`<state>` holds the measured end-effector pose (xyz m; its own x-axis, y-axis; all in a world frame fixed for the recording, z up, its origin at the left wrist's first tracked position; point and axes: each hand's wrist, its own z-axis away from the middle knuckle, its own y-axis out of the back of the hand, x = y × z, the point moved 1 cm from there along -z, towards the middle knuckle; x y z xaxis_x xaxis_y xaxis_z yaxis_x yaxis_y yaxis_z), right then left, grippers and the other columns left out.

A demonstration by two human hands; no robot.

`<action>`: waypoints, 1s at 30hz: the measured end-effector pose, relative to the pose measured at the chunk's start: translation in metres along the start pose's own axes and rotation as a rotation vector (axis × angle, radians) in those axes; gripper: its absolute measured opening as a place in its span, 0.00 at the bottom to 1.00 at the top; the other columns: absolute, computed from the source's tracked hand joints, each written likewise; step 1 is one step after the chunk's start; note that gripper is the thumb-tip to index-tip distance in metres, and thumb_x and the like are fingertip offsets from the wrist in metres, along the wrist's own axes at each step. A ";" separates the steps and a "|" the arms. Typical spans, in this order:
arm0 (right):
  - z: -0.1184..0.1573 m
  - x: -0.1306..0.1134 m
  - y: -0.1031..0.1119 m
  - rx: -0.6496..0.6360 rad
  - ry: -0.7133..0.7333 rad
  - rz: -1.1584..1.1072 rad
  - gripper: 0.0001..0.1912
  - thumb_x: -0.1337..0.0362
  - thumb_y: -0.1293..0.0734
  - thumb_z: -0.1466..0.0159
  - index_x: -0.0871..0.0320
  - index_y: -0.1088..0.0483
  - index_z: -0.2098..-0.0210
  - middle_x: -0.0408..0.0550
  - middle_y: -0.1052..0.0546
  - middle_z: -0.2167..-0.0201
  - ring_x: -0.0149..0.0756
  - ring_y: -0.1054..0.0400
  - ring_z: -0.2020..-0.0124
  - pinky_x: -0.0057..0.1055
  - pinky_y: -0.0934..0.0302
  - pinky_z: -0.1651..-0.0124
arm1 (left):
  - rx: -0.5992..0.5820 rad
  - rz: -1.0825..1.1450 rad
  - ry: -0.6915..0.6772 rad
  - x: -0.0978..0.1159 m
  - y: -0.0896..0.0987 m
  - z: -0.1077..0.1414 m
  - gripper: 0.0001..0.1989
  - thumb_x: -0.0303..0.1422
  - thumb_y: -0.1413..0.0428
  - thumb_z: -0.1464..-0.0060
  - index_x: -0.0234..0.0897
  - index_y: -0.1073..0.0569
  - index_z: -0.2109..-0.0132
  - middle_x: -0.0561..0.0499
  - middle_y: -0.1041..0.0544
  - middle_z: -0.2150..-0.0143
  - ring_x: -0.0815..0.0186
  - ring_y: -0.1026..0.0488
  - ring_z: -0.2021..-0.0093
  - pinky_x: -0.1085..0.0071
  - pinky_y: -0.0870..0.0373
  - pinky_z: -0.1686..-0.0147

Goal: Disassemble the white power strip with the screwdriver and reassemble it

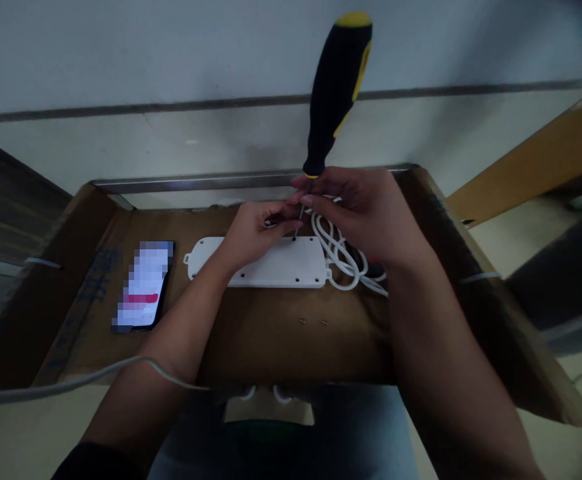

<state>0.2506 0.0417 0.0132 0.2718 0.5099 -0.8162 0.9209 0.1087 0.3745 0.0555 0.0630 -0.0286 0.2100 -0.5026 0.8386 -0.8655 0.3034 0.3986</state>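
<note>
Beneath my two hands, a white casing [271, 265] is lying flat in a cardboard tray [261, 347], with the tip of a screwdriver [333, 93] meeting its far edge at a dark hole. My right hand [371, 207] is holding the screwdriver, its fingers pinching the shaft just below the black-and-yellow handle. My left hand [245, 230] is narrowing around the lower shaft; whether it is gripping or only steadying, I cannot tell.

As for progress, I judge that I am working midway through the fastenings: one hole is getting the tip, and two small screws [301, 321] are lying loose on the cardboard, nearer to me than my right hand. Which of the other holes are holding screws, I cannot tell, so what is remaining is staying uncertain to me.

Counting, I am seeing one casing, one screwdriver, two loose screws and about seven dark holes, my left hand and forearm possibly hiding more. One white cable [341, 288] is looping beside the casing, below my right hand. One phone [143, 283] is lying beyond my left forearm, on its outer side.
</note>
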 end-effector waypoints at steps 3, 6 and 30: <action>-0.002 0.000 -0.004 0.076 0.009 0.018 0.10 0.54 0.23 0.39 0.50 0.24 0.63 0.43 0.17 0.61 0.41 0.22 0.54 0.42 0.25 0.48 | 0.067 -0.061 0.009 -0.002 -0.002 0.000 0.08 0.38 0.35 0.41 0.37 0.18 0.61 0.50 0.17 0.65 0.65 0.23 0.64 0.69 0.30 0.62; -0.004 0.000 -0.010 0.173 0.011 0.107 0.14 0.54 0.21 0.42 0.51 0.28 0.68 0.42 0.21 0.68 0.38 0.25 0.63 0.40 0.27 0.52 | 0.151 -0.099 0.014 -0.004 -0.005 0.000 0.09 0.38 0.31 0.45 0.37 0.20 0.63 0.51 0.19 0.67 0.65 0.25 0.66 0.69 0.31 0.65; -0.003 -0.006 -0.012 0.184 0.020 0.171 0.08 0.61 0.23 0.40 0.51 0.26 0.68 0.43 0.20 0.69 0.38 0.26 0.67 0.39 0.29 0.59 | 0.133 -0.102 0.058 -0.002 -0.010 0.001 0.10 0.37 0.31 0.46 0.37 0.20 0.68 0.53 0.20 0.71 0.66 0.27 0.69 0.70 0.32 0.67</action>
<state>0.2369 0.0397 0.0146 0.4240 0.5245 -0.7383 0.8979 -0.1373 0.4182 0.0636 0.0605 -0.0348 0.3223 -0.4767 0.8178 -0.8900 0.1419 0.4334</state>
